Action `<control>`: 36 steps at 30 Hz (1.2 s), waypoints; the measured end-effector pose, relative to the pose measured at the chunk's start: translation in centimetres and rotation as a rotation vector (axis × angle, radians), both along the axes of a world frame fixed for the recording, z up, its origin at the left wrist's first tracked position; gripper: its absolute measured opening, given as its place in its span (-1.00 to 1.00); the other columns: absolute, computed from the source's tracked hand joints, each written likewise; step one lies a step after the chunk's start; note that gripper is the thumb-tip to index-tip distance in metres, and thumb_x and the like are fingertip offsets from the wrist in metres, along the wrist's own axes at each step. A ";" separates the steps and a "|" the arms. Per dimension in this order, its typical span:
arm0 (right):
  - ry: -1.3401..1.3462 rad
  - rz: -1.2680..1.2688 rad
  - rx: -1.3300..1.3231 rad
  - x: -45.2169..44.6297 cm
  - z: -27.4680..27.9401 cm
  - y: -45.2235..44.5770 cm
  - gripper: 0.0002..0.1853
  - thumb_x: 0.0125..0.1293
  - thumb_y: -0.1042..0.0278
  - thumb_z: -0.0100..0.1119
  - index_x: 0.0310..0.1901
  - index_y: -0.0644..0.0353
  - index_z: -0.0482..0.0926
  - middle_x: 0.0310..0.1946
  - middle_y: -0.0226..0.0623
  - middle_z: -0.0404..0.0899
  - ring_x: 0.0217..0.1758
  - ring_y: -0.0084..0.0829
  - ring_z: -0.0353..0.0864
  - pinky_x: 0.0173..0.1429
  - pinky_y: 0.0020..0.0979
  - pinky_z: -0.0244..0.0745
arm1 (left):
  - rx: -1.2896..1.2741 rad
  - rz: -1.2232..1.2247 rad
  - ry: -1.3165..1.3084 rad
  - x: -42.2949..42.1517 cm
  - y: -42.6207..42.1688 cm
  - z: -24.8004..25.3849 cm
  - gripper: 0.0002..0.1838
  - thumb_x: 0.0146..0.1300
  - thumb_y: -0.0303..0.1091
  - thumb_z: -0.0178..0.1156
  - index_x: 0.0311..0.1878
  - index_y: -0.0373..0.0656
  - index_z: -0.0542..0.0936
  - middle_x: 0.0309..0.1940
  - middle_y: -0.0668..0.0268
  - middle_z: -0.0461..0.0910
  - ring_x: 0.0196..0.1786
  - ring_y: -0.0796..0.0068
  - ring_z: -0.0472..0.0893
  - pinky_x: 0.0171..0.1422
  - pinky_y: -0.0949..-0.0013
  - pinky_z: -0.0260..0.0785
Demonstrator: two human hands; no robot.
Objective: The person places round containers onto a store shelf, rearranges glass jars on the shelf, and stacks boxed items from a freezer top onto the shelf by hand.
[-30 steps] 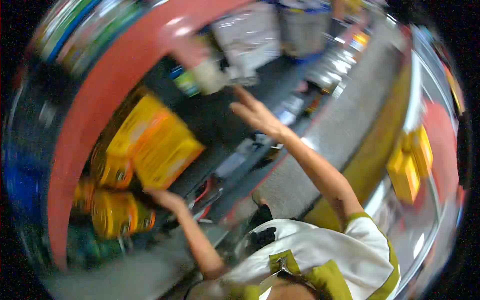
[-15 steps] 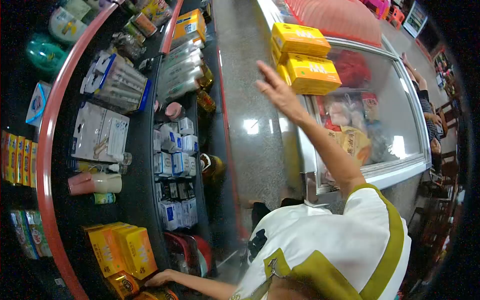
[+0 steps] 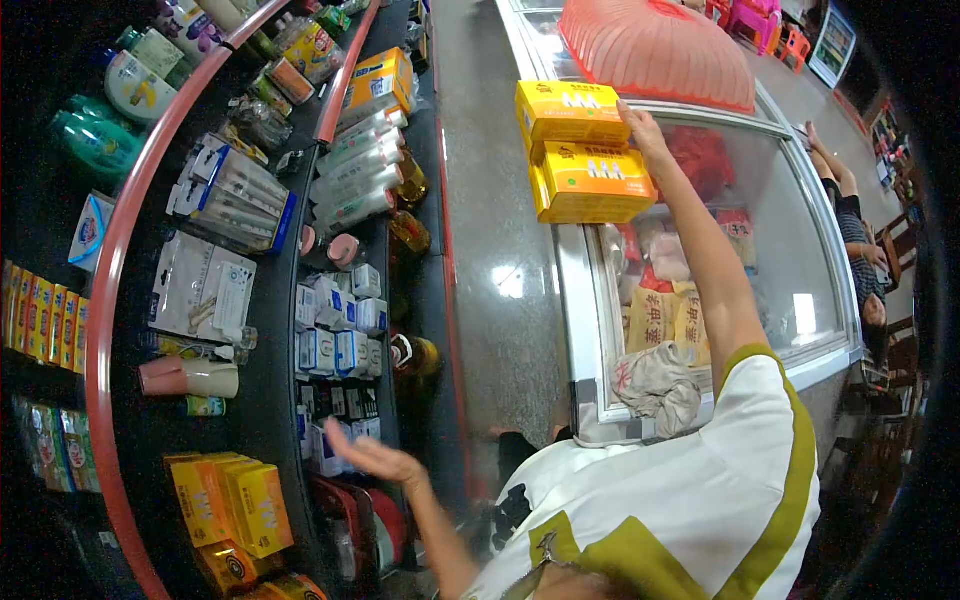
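Note:
Two rows of yellow-orange boxes (image 3: 595, 185) are stacked at the near edge of the glass-topped freezer (image 3: 775, 260). My right hand (image 3: 643, 135) is at the right end of the top yellow box (image 3: 570, 112), its fingers bent against that end and partly hidden. My left hand (image 3: 375, 460) is in the air by the shelf, fingers stretched out and holding nothing. It is nearest to small white-and-blue boxes (image 3: 352, 355). Lower left, more yellow boxes (image 3: 262, 508) stand on the shelf, above round-patterned orange packs (image 3: 235, 565).
Shelving with a red rail (image 3: 95, 330) runs along the left, holding cups (image 3: 190, 378), brush packs (image 3: 240, 190) and bottles. A grey cloth (image 3: 655, 385) lies on the freezer's near corner. A red plastic cover (image 3: 650, 45) stands farther back. Another person (image 3: 860, 240) is at the far right.
My right hand has moved from open air left of the boxes to the top box's right end. My left hand has left the lower shelf boxes and risen. The view has shifted slightly.

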State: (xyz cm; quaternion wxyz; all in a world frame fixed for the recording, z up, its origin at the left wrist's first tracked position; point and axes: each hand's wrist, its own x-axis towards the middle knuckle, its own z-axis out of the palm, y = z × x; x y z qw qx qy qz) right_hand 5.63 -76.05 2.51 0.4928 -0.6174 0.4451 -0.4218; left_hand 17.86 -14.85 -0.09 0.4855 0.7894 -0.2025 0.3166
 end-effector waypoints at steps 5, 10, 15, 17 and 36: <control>-0.338 0.296 0.219 -0.5 1.2 2.7 -0.47 0.34 -0.06 0.20 0.06 0.30 0.56 -0.11 -0.36 0.62 -0.13 -0.54 0.57 -0.02 -0.49 0.45 | 0.045 -0.477 0.213 -1.5 -10.2 1.8 -0.53 0.51 -0.28 -0.24 0.35 -0.37 0.27 0.34 0.04 0.28 0.39 0.17 0.28 0.50 0.18 0.02; -0.204 0.309 0.033 -1.7 1.2 3.3 -0.49 0.37 -0.07 0.15 0.07 0.26 0.56 -0.09 -0.43 0.60 -0.06 -0.59 0.52 0.07 -0.51 0.40 | -0.235 -0.814 0.610 -0.3 -20.5 3.1 -0.46 0.52 -0.10 -0.16 0.41 -0.24 0.21 0.35 0.06 0.27 0.41 0.21 0.28 0.45 0.19 0.10; -0.153 0.296 -0.141 -1.9 -1.7 1.7 -0.44 0.36 -0.10 0.11 0.16 0.23 0.50 0.01 -0.10 0.57 0.23 -0.29 0.40 0.33 -0.32 0.22 | -0.143 -0.999 0.776 1.0 -31.0 4.3 -0.32 0.47 -0.05 -0.02 0.47 -0.27 0.09 0.44 0.04 0.14 0.46 0.25 0.19 0.50 0.32 0.02; -0.112 0.334 -0.185 -2.8 -1.2 2.7 -0.46 0.37 -0.07 0.10 0.17 0.22 0.50 0.05 -0.11 0.55 0.24 -0.30 0.40 0.34 -0.32 0.22 | -0.044 -1.054 0.714 1.0 -34.0 5.9 -0.24 0.43 -0.02 0.02 0.49 -0.28 0.01 0.48 -0.02 0.02 0.52 0.20 0.07 0.54 0.27 -0.08; -0.410 0.442 -0.043 -1.4 6.6 17.4 -0.55 0.38 0.24 0.20 0.24 0.20 0.47 0.04 -0.44 0.51 0.13 -0.59 0.42 0.24 -0.48 0.33 | -0.067 -1.028 0.266 -0.2 -24.9 6.4 -0.09 0.25 -0.53 0.17 0.54 -0.15 -0.16 0.55 0.06 -0.19 0.58 0.08 -0.15 0.59 0.21 -0.20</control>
